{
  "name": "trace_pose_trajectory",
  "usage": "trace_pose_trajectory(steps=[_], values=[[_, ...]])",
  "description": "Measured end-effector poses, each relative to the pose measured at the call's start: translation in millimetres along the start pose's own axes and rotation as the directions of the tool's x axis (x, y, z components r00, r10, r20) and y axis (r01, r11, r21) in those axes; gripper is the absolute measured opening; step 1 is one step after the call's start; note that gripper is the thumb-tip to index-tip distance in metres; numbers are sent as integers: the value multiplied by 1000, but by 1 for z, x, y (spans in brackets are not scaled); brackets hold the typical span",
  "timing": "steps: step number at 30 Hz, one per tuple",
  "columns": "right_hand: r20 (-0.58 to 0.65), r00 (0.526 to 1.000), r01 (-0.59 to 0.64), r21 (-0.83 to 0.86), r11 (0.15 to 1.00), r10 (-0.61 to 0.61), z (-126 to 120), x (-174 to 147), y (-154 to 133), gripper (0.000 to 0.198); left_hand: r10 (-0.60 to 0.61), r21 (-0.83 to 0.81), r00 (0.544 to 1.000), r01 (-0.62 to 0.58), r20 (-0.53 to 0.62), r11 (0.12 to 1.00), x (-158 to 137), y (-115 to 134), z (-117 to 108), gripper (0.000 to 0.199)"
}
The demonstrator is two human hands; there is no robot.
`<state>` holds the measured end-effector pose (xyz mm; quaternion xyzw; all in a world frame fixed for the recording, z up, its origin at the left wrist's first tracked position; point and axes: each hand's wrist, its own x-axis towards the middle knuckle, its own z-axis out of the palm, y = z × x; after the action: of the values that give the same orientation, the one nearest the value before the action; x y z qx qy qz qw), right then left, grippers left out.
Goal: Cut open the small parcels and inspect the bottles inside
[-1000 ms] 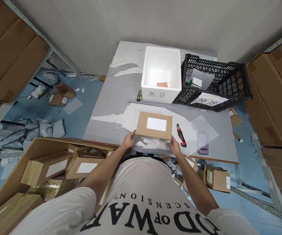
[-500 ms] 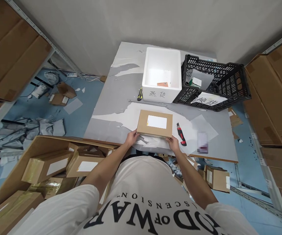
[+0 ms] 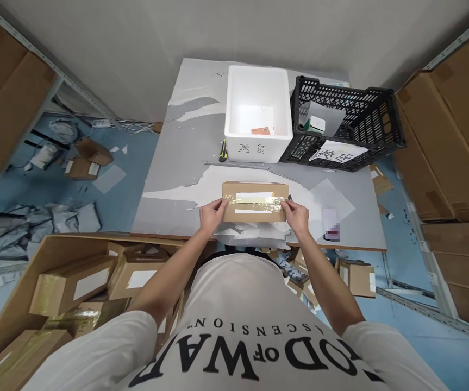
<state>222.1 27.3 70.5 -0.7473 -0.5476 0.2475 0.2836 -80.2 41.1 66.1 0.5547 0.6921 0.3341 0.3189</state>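
Note:
Between my two hands is a small brown cardboard box [image 3: 254,214], tilted so that a side with clear tape and white labels faces me. My left hand [image 3: 212,216] pinches its left end, thumb and fingers closed on the edge. At the right end, my right hand [image 3: 296,216] grips the box in the same way. Behind my right fingers the utility knife is nearly all hidden; just a dark tip [image 3: 290,197] shows. Under the box lie torn white paper sheets [image 3: 254,234] at the table's front edge.
On the table [image 3: 164,179] stand a white foam box [image 3: 258,147] and a black plastic crate [image 3: 348,130]. A yellow-black cutter [image 3: 223,151] lies by the foam box. A large carton [image 3: 50,247] of parcels sits at left; stacked cartons [image 3: 454,141] stand at right.
The box has been lifted and tipped, so its taped side faces me instead of its labelled top. Both hands have moved up along its ends. The red-black knife is now mostly covered.

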Motion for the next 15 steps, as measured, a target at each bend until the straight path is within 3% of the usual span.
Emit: trace_pose_trajectory(steps=[7,15], values=[[64,997,-51,-43,998,53,14,-6,2,43,-59,99,998,56,35,993,12,3,1,40],[82,995,-58,-34,998,60,24,4,5,45,-95,22,986,92,138,995,19,-16,4,40]])
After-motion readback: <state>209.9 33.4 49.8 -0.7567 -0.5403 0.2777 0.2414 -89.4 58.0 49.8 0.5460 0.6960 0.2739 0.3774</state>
